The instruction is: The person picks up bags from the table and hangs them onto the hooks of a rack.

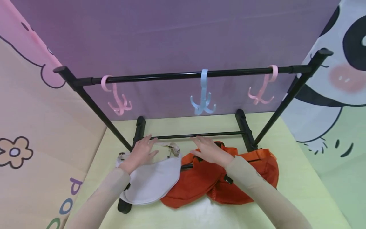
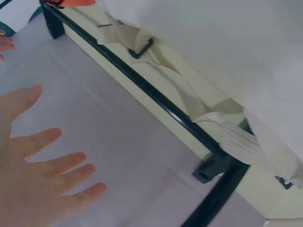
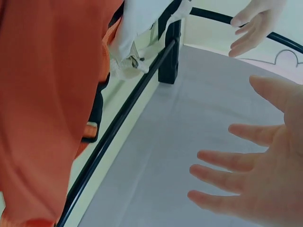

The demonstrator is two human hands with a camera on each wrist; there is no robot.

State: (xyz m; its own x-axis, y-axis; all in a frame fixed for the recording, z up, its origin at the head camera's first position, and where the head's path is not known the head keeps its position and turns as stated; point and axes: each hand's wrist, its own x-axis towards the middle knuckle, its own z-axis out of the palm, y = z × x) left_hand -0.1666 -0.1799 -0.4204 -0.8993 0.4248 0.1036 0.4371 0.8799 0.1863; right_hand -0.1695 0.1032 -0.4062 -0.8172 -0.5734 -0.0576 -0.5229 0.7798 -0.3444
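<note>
My left hand (image 1: 141, 152) is held above a white waist bag (image 1: 154, 181), its fingers spread and nothing in them. The left wrist view shows the same hand (image 2: 42, 170) apart from the bag's pale strap (image 2: 177, 85). Over a rust-red waist bag (image 1: 188, 187) is my right hand (image 1: 213, 151), with fingers loosely extended and empty. An orange-red bag (image 1: 266, 168) lies to its right, partly under the right forearm. In the right wrist view the right hand (image 3: 255, 175) is clear of the red fabric (image 3: 47, 104). My forearms cover parts of the bags.
A black rack (image 1: 160, 76) stands on the pale table (image 1: 303, 184). From its top bar hang a pink hook (image 1: 118, 101) at left, a blue hook (image 1: 203, 92) in the middle and another pink hook (image 1: 264, 86) at right. A purple backdrop (image 1: 183, 38) rises behind.
</note>
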